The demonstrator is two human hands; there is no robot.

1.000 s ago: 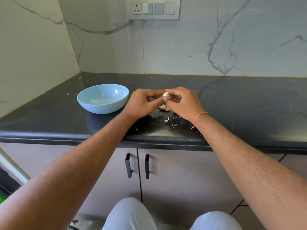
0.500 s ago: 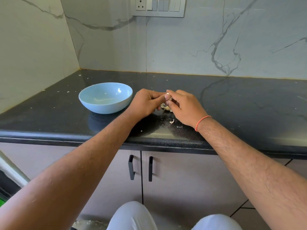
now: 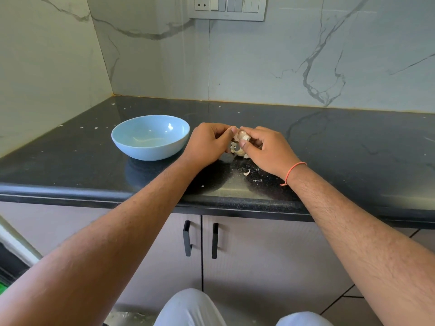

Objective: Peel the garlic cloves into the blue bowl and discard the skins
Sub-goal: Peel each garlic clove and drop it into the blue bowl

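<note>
Garlic [image 3: 243, 137] is sitting pinched between the left hand [image 3: 208, 142] and right hand [image 3: 266, 150], just right of the blue bowl [image 3: 150, 137]; loose skins [image 3: 238, 151] are dropping onto the tabletop [image 3: 329, 147] beneath. Papery flakes are likely drifting toward the bowl, or a freed clove is slipping off the edge.

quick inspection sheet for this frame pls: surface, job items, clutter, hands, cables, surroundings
Surface: black counter, speckled with pale flakes.
Job's things: garlic pinched between both hands; blue bowl left of them, no cloves seen inside; loose skins under the hands.
Clutter: skin scrap near the front edge.
Hands: left hand and right hand both grip the garlic; orange thread on the right wrist.
Cables: nothing seen.
Surroundings: marble wall, switch panel, cabinet handles.
</note>
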